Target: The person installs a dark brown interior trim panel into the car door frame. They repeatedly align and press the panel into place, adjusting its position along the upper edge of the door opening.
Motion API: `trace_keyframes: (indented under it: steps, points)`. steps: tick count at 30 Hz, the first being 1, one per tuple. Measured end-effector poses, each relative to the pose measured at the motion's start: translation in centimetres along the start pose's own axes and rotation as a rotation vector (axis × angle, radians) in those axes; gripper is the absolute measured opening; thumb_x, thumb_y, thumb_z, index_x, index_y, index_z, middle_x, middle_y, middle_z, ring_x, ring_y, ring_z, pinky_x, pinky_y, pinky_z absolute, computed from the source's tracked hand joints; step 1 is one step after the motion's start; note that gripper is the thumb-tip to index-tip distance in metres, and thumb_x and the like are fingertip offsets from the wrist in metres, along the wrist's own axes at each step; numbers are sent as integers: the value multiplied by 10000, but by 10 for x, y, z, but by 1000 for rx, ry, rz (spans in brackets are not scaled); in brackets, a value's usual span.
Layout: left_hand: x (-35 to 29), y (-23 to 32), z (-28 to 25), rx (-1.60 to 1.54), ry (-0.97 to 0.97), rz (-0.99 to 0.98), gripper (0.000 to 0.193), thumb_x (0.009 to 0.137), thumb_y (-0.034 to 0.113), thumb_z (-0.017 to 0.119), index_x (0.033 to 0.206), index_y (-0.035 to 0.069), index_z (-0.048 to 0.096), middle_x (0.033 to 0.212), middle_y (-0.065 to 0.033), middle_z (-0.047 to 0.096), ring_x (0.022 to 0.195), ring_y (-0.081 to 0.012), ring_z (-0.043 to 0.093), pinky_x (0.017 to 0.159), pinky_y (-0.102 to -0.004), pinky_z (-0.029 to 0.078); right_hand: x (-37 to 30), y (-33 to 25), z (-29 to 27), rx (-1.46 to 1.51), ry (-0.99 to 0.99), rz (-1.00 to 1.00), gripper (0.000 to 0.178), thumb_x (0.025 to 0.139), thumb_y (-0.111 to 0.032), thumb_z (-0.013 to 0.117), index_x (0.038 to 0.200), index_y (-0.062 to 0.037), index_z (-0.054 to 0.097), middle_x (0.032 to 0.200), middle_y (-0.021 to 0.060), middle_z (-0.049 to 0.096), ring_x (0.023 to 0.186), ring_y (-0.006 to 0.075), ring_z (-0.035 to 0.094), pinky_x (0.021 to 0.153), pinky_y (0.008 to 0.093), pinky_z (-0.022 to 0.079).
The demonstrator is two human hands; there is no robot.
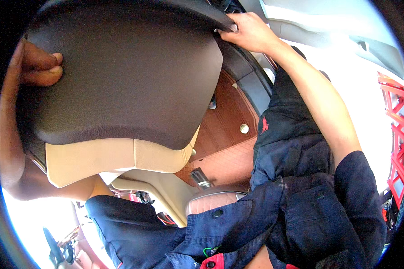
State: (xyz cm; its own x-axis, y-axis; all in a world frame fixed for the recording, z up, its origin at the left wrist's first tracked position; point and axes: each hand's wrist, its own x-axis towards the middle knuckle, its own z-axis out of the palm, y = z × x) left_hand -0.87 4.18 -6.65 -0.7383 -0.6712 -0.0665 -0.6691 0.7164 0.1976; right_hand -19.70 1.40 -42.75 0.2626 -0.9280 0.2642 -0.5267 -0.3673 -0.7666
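A large trim panel, dark brown and grained on top with a beige lower band, fills the upper left; it looks like part of a car dashboard. My left hand grips its left edge, two fingertips resting on the brown face. At the upper right corner, the fingers of my right hand are wrapped round the dark edge, my bare forearm reaching up from the right. The underside of the panel and most of my left palm are hidden.
Below the panel lies a brown floor mat with a small round whitish spot. A pink quilted seat and a black-and-silver lever-like part are near my body. A white door stands at right, with red racking beyond.
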Motion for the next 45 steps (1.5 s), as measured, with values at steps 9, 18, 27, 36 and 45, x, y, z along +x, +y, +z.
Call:
trace_keyframes:
  steps: [9, 18, 27, 36, 45]
  points:
    - [-13, -21, -13, 78, -22, 5, 368, 1091, 254, 474, 999, -40, 676, 861, -149, 713, 785, -199, 679, 770, -297, 518, -8, 9, 37, 37, 419, -151, 606, 850, -285, 753, 1331, 6, 525, 1360, 270, 543, 1269, 425, 558, 1050, 458, 482]
    - [-34, -33, -26, 157, -42, -68, 300, 1094, 206, 484, 1203, -27, 638, 995, -150, 702, 907, -202, 683, 885, -317, 530, -63, -75, -53, 1376, 534, -277, 299, 1037, -224, 487, 860, -15, 607, 641, -1, 468, 558, 117, 401, 571, 292, 365]
    - [-38, -33, -41, 309, -75, -217, 308, 1073, 148, 523, 1310, -19, 626, 1059, -164, 699, 963, -215, 690, 934, -338, 547, -6, -112, 40, 1800, 578, 146, 399, 1011, -276, 508, 665, -92, 432, 538, -9, 321, 420, 103, 252, 432, 299, 220]
    - [-48, 86, 90, 635, -55, 82, 241, 744, 202, 817, 926, 58, 750, 989, -76, 776, 1050, -251, 725, 920, -448, 528, -38, -117, 42, 961, 537, 53, 260, 979, -273, 603, 919, -21, 629, 821, 77, 584, 770, 207, 589, 719, 338, 480]
    - [-129, 126, 287, -1013, 907, -220, 291, 993, 215, 608, 827, -12, 685, 676, -98, 642, 590, -205, 629, 567, -296, 467, -94, -126, -13, 308, 89, -339, 879, 753, -346, 886, 1503, -126, 482, 1559, 218, 435, 1383, 400, 499, 1119, 421, 432]
